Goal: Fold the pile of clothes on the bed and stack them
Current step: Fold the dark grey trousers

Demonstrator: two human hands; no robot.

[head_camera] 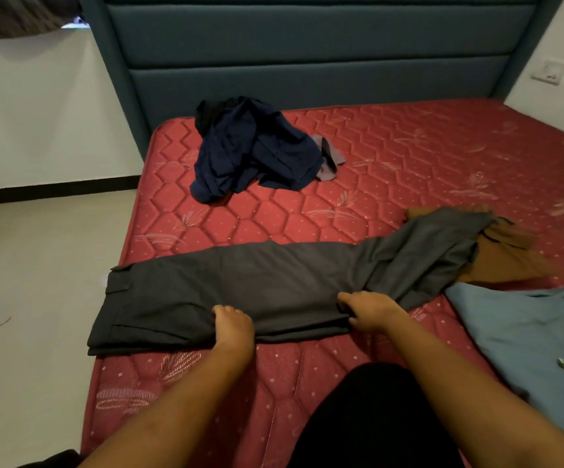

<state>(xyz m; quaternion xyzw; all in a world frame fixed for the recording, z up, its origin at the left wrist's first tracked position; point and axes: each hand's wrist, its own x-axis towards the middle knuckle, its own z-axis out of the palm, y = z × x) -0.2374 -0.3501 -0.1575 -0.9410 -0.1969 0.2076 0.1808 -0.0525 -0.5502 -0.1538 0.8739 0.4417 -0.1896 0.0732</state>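
While left hand (234,327) and right hand (371,310) grip them, grey trousers (273,282) lie crosswise, waist left.

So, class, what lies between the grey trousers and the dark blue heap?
Nothing: in the head view, only bare red mattress separates the grey trousers from the dark blue heap.

The red quilted bed mattress (392,157) has a stitched pattern of six-sided shapes, with tiny white dots and pale pink leaf drawings. The long dark grey cloth trousers (240,285) are one plain colour. The crumpled navy blue clothes pile (257,153) has a black bit on top and a grey-purple bit at its side. The plain brown cloth (510,261) and the light blue shirt (527,332) have no pattern. The padded cloth headboard (307,62) is dark blue-green. The smooth wall (37,113) is white, and the floor (37,282) is pale cream.
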